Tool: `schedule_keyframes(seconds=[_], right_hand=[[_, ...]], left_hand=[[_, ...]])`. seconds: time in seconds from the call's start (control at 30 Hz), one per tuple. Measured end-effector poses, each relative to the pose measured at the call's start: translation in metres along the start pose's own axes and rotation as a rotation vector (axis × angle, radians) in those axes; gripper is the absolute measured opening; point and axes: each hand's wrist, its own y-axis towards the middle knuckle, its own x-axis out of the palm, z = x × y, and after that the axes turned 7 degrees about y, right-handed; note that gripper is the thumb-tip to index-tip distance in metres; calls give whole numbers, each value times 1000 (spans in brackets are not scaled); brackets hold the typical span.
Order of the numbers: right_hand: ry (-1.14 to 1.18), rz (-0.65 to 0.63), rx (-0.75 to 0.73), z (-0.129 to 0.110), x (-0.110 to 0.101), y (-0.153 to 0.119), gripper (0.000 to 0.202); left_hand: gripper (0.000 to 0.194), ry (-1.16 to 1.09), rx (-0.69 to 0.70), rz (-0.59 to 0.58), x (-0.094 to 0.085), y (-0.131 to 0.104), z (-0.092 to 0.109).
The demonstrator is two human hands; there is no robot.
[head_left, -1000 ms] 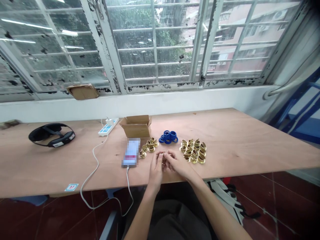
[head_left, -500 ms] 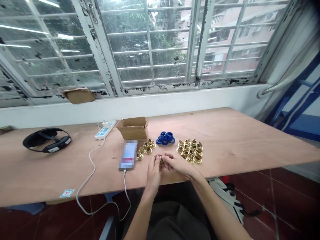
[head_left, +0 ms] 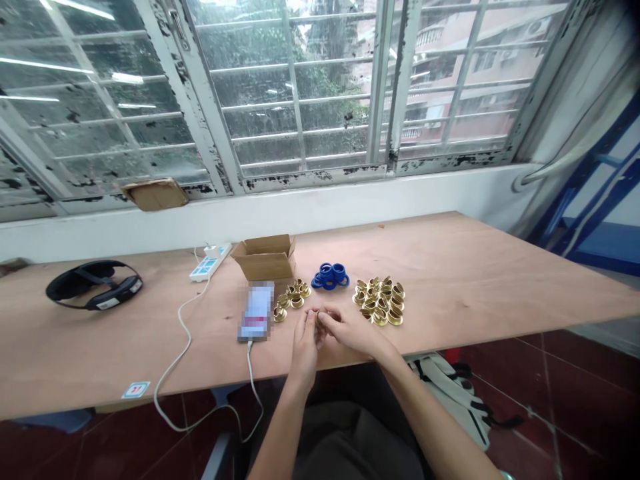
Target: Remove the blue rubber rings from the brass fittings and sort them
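My left hand (head_left: 304,343) and my right hand (head_left: 346,330) meet close above the table's front part, their fingers pinched together. Between the fingertips a sliver of a small brass-coloured flanged piece (head_left: 318,317) shows; the fingers hide most of it. Just beyond my left hand lies a small group of similar brass pieces (head_left: 297,301). A larger cluster of brass pieces (head_left: 383,300) is to the right of my right hand. Several blue rings (head_left: 330,275) are heaped between the two groups, some stacked.
An open cardboard box (head_left: 265,265) stands behind a phone (head_left: 257,310) with a white charging cable (head_left: 187,333). Further left are a power strip (head_left: 210,263) and a black headset (head_left: 95,283). The wooden table (head_left: 475,280) runs along a window wall.
Both hands have shifted slightly left, still together, and the fingers have moved a little around the small piece. The camera view has tilted slightly.
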Motion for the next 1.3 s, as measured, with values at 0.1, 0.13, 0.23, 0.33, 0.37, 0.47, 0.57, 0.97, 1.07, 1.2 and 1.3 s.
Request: schedule_keyframes(seconds=[0.1,0.13,0.23,0.33,0.37,0.47,0.57,0.97,1.07,1.2,1.3], right_hand=[[-59,38,-43,4,5,0,27],[-90,58,-51,5,7,0,26],[-189,105,-71,8,8,1,26],[-241,118,-100,10,8,1,25],[-247,119,-109,10,8,0,25],[-194,127,-98,12,11,1,25],[-27,115,-24,15,15,4,29],[404,123,209,41,22,17,47],[417,143,204,40,24,17,45],[417,147,177,40,25,16,40],[428,110,191,45,21,17,41]], left_hand=[[50,-13,-22,18,-2,1,-1],[51,-14,-29,24,-3,1,-1],[54,-28,-46,37,-5,1,-2],[55,-53,-50,38,-4,1,-1],[55,-59,-52,37,-4,2,-1],[55,-64,-48,35,-3,2,-1],[52,-55,-6,37,-4,3,-3],[46,3,86,64,-2,4,-5],[46,7,85,77,-3,4,-4],[45,2,78,80,-4,4,-5],[45,2,58,59,-5,4,-6]])
